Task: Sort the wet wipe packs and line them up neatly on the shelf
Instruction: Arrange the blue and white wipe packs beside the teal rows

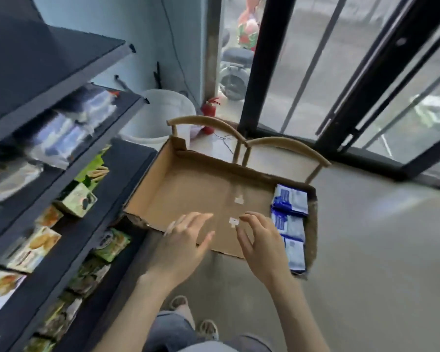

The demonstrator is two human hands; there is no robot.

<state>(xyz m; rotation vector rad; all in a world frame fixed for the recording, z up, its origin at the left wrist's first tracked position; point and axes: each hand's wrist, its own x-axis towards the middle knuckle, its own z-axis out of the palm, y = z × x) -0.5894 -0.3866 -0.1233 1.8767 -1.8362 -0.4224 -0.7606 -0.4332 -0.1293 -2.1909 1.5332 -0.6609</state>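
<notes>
Head view: left hand and right hand are hovering over the cardboard tray, fingers loosely spread, holding nothing. Wet wipe packs are lying in a row just right of the right hand, against the tray's wall. Likely soft, light, slippery film; gripping across each pack's flat faces seems safest, with the shelf waiting left of the left hand.

Blue-and-white wet wipe packs lie in a row along the cardboard tray's right wall.
</notes>
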